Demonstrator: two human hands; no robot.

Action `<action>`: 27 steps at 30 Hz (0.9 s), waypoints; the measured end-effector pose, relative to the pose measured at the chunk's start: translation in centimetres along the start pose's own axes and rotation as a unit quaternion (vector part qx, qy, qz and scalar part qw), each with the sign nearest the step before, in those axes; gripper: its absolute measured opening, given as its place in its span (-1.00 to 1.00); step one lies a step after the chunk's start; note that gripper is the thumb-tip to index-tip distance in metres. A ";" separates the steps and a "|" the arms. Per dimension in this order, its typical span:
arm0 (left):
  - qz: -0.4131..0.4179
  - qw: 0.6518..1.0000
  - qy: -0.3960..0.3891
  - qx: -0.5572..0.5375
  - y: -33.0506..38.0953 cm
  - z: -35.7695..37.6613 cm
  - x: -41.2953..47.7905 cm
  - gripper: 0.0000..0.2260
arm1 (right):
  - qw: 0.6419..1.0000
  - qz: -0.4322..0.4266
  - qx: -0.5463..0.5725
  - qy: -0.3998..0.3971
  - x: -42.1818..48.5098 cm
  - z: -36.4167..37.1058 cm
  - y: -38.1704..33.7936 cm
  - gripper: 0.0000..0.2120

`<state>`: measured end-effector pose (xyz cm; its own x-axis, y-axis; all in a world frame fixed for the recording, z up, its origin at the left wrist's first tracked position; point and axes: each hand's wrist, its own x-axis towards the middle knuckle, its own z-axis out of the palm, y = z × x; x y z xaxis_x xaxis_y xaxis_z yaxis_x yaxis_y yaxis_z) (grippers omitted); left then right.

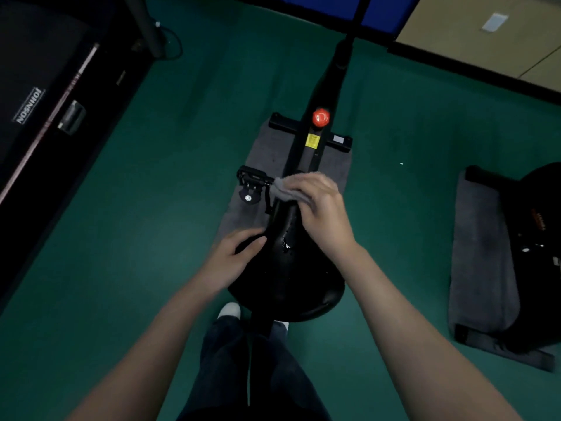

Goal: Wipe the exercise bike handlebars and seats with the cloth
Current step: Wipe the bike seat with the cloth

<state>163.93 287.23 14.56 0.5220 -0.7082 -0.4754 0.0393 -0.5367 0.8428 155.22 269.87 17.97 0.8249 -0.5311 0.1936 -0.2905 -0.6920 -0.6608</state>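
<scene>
R hand (pixel 321 208) grip clamped on cloth (pixel 288 188) at seat (pixel 288 268) nose | L hand (pixel 233 256) grip round seat side

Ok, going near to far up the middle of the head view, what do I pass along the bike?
White shoe → black seat → grey cloth under the right hand at the seat's nose → yellow label → red knob. The left hand overlaps the seat, so it is left out.
</scene>
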 end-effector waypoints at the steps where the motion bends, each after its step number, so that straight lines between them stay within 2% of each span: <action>1: -0.002 1.000 -0.001 -0.011 0.0 0.0 -0.1 -0.81 | 0.999 -0.030 -0.005 -0.014 -0.6 0.0 0.1 -0.66; 4: -0.009 0.999 -0.018 -0.043 -0.2 -0.2 -0.3 -0.76 | 0.991 -0.100 -0.027 -0.082 -2.5 0.1 -0.1 -0.68; 7: -0.004 0.998 -0.019 -0.059 -0.3 -0.3 -0.6 -0.73 | 0.981 -0.124 -0.057 -0.141 -2.0 -0.3 -0.1 -0.69; 13: 0.025 0.997 -0.004 -0.073 -0.6 0.1 -0.4 -0.75 | 0.972 -0.055 -0.170 -0.150 2.5 0.4 -1.5 -0.75; 15: 0.035 0.997 0.003 -0.074 -1.2 0.1 -0.4 -0.77 | 0.946 -0.082 -0.237 -0.204 2.8 1.3 -2.2 -0.76; 18: 0.049 0.996 0.004 -0.076 -1.9 0.1 -0.4 -0.78 | 0.886 -0.157 -0.297 -0.319 3.1 1.9 -3.1 -0.76; 20: 0.058 0.995 0.006 -0.081 -2.3 0.2 -0.3 -0.78 | 0.873 -0.142 -0.307 -0.353 4.3 1.7 -3.2 -0.72; 23: 0.064 0.994 0.005 -0.086 -2.7 0.2 -0.2 -0.77 | 0.881 -0.068 -0.328 -0.335 6.5 1.2 -2.6 -0.62; 25: 0.068 0.994 0.001 -0.088 -2.9 0.1 -0.3 -0.76 | 0.886 -0.036 -0.340 -0.312 6.8 1.3 -2.8 -0.62; 27: 0.075 0.993 0.004 -0.086 -3.1 0.1 -0.3 -0.77 | 0.870 -0.087 -0.363 -0.322 5.6 1.9 -3.5 -0.66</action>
<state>163.62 289.06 12.07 0.5389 -0.7707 -0.3400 0.1057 -0.3386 0.9350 161.75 270.28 19.93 0.9197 -0.1648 -0.3563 -0.1708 -0.9852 0.0147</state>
